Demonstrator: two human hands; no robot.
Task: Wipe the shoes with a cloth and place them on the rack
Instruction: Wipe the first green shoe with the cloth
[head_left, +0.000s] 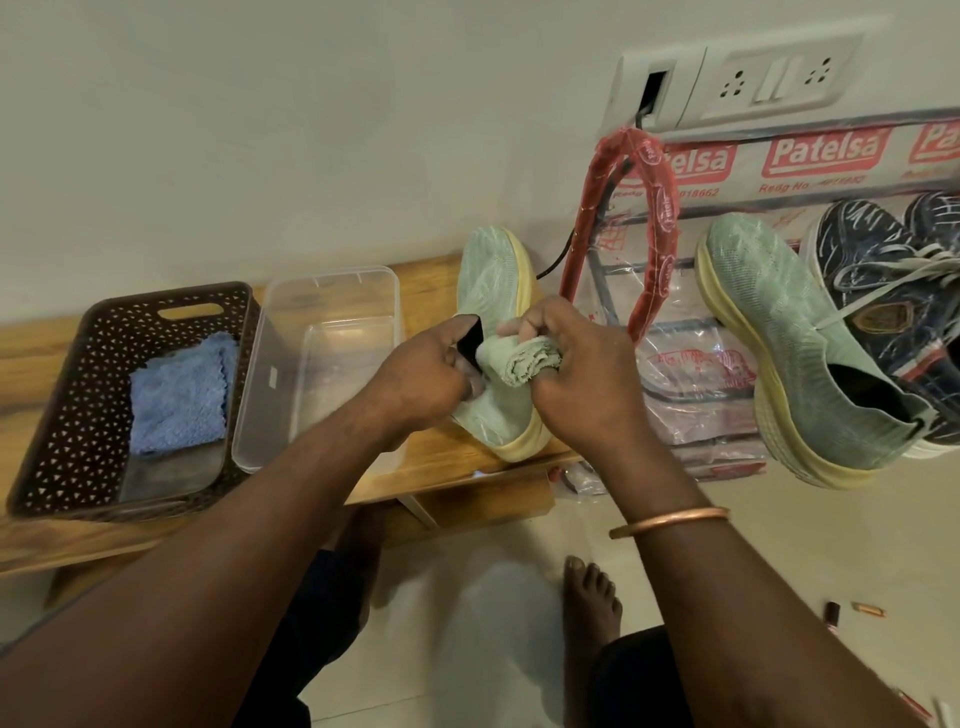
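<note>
A pale green knit shoe (493, 280) with a yellow sole lies on the wooden bench (431, 467), toe pointing away. My left hand (421, 379) grips it at the collar, thumb inside the dark opening. My right hand (576, 379) holds a bunched pale green cloth (524, 358) against the shoe's upper near the collar. Its matching green shoe (779, 343) rests on the rack (685, 332) at the right, beside a pair of dark blue patterned sneakers (883, 270).
A brown perforated basket (62, 415) with a folded blue cloth (179, 395) stands at the bench's left, next to a clear plastic tub (332, 291). The rack is wrapped in printed plastic. A wall socket panel (737, 83) sits above it. My bare foot (589, 608) is on the tiled floor.
</note>
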